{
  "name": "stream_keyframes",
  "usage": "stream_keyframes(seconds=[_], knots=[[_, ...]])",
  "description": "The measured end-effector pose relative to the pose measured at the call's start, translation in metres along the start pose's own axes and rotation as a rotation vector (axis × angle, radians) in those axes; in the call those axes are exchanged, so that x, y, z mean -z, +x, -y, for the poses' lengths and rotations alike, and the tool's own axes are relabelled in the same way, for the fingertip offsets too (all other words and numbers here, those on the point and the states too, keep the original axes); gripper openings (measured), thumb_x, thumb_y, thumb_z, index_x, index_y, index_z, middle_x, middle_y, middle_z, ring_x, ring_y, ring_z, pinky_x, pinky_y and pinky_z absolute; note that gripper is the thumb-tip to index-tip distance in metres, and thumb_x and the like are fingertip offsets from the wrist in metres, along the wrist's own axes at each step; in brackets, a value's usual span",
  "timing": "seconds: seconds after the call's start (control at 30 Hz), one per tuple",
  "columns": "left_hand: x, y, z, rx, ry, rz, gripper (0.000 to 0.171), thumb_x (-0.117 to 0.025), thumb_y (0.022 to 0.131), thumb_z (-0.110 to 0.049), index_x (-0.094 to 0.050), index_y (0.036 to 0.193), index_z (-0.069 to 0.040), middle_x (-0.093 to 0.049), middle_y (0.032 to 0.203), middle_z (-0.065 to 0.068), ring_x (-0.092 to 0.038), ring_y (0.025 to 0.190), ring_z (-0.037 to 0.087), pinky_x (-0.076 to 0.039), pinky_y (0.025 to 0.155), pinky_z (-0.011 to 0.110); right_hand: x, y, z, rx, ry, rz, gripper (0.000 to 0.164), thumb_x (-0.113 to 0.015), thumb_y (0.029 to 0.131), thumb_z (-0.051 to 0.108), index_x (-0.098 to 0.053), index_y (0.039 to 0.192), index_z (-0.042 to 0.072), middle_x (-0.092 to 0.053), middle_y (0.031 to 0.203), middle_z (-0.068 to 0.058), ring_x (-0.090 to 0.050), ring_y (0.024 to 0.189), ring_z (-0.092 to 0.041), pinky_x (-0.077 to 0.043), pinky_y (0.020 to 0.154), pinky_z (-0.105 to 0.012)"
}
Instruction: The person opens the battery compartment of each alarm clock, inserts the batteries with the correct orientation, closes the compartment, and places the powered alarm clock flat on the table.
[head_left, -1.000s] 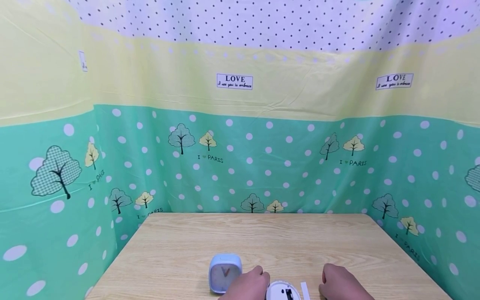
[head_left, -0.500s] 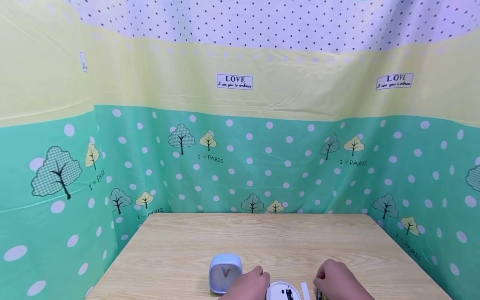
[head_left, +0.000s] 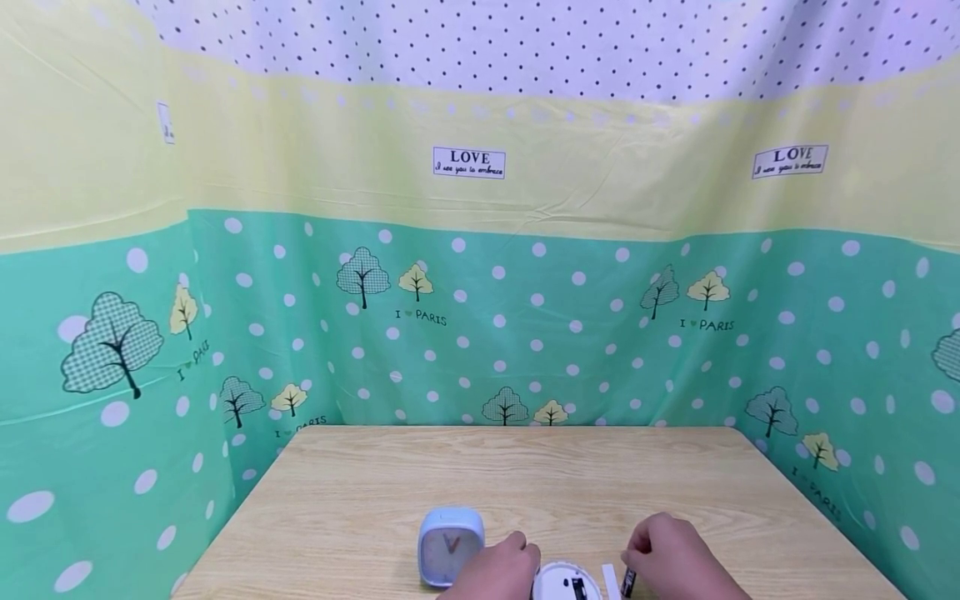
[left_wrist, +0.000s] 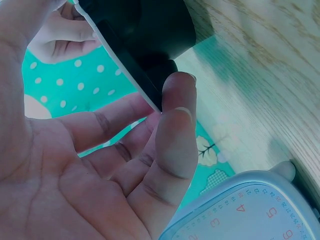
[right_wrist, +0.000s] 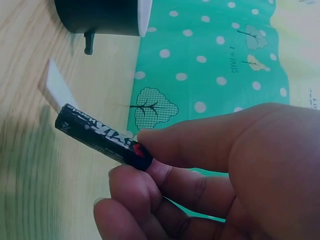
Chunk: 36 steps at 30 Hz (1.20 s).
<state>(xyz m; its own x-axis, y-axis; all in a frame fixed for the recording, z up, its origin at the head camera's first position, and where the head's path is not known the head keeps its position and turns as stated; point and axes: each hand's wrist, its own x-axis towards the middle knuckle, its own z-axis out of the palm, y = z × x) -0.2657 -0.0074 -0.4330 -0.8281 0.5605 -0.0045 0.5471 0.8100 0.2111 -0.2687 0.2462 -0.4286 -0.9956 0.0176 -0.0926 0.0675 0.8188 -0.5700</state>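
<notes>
My left hand (head_left: 498, 575) grips the rim of a round black device (left_wrist: 145, 35) with a white back. That back faces up in the head view and has a dark battery slot (head_left: 579, 587); the device's lower part is cut off by the frame. Between thumb and fingers, my right hand (head_left: 675, 560) pinches a black AAA-size battery (right_wrist: 102, 137) by one end. The battery's other end sticks out, apart from the device. A small black foot (right_wrist: 88, 44) projects from the device's side.
A pale blue square clock (head_left: 450, 550) stands on the wooden table (head_left: 525, 475), just left of my left hand. A thin white strip (head_left: 611, 581) lies between the device and the battery. Patterned curtain (head_left: 480, 325) surrounds the table.
My right hand has shifted left towards the device, and the battery in its fingertips has come into view. My left hand, the device and the blue clock stay where they were.
</notes>
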Motion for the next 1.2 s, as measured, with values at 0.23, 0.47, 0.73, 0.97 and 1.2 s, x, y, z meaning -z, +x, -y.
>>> stream_keyframes(seconds=[0.23, 0.47, 0.73, 0.97, 1.2], knots=[[-0.001, -0.001, 0.0, -0.003, 0.022, -0.022, 0.042, -0.076, 0.074, -0.045, -0.065, 0.102, -0.016, -0.052, 0.087, -0.005, -0.05, 0.069, 0.004, -0.047, 0.06, 0.023, 0.001, -0.001, 0.001, 0.06, 0.0, -0.023, 0.012, -0.072, 0.082, 0.021, -0.069, 0.072, 0.014, -0.06, 0.067, 0.001, -0.05, 0.063, -0.015, -0.042, 0.057, -0.03], [-0.001, 0.0, 0.0, 0.001, 0.005, -0.012, 0.04, -0.076, 0.074, -0.044, -0.065, 0.101, -0.016, -0.052, 0.086, -0.005, -0.05, 0.069, 0.004, -0.047, 0.061, 0.023, 0.004, -0.005, 0.009, 0.103, 0.079, -0.013, 0.014, -0.073, 0.082, 0.028, -0.07, 0.079, 0.015, -0.062, 0.071, 0.001, -0.051, 0.066, -0.015, -0.043, 0.059, -0.029], [-0.001, 0.0, -0.001, -0.007, 0.042, -0.024, 0.041, -0.075, 0.075, -0.044, -0.064, 0.102, -0.015, -0.052, 0.086, -0.004, -0.05, 0.068, 0.004, -0.047, 0.059, 0.023, 0.009, -0.011, 0.018, 0.23, 0.134, -0.016, 0.017, -0.072, 0.082, 0.038, -0.071, 0.081, 0.02, -0.064, 0.073, 0.006, -0.054, 0.067, -0.012, -0.045, 0.058, -0.025], [-0.002, -0.001, 0.0, -0.012, 0.041, -0.037, 0.041, -0.075, 0.075, -0.044, -0.064, 0.102, -0.015, -0.052, 0.086, -0.004, -0.05, 0.068, 0.004, -0.047, 0.059, 0.024, 0.007, -0.013, 0.019, 0.353, 0.171, 0.023, 0.023, -0.071, 0.081, 0.044, -0.071, 0.081, 0.021, -0.064, 0.072, 0.01, -0.055, 0.064, -0.007, -0.046, 0.056, -0.023], [-0.002, -0.001, -0.001, -0.015, 0.048, -0.042, 0.039, -0.074, 0.075, -0.043, -0.065, 0.101, -0.015, -0.052, 0.086, -0.004, -0.05, 0.068, 0.004, -0.047, 0.059, 0.023, 0.002, -0.013, 0.02, 0.34, 0.227, 0.119, 0.023, -0.072, 0.08, 0.043, -0.072, 0.084, 0.02, -0.065, 0.075, 0.006, -0.055, 0.067, -0.015, -0.047, 0.057, -0.026]])
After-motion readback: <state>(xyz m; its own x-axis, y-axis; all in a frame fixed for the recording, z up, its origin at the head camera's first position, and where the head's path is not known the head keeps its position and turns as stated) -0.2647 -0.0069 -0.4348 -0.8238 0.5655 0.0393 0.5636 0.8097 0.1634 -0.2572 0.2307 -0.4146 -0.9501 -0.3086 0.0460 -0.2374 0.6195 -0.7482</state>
